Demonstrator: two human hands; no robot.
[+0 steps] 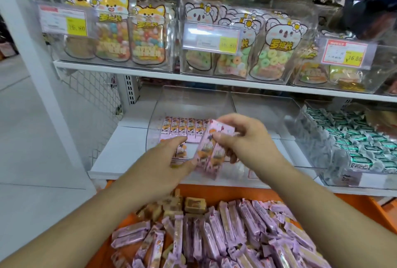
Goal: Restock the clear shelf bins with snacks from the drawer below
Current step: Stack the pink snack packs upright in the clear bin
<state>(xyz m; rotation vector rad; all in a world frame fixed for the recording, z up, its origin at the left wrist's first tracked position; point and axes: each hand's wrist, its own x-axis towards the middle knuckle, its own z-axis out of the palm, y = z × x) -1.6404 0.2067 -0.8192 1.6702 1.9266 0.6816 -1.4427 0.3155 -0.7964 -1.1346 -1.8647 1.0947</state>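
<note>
My right hand [240, 136] grips a small bundle of pink snack bars [211, 151] over the front of a clear shelf bin [154, 117]. My left hand [169, 158] pinches the lower left side of the same bundle. A neat row of pink bars [184, 129] lies at the back of that bin. Below, the orange drawer [247, 192] is heaped with several loose pink bars [225, 235] and a few brown-wrapped ones [194, 204].
To the right, a clear bin of green-and-white wrapped candies [361, 143] fills the same shelf. The shelf above carries clear bins of cartoon-shaped candy bags [148, 35] with price tags [211, 39]. A white wire-mesh side panel [94, 91] closes the left end.
</note>
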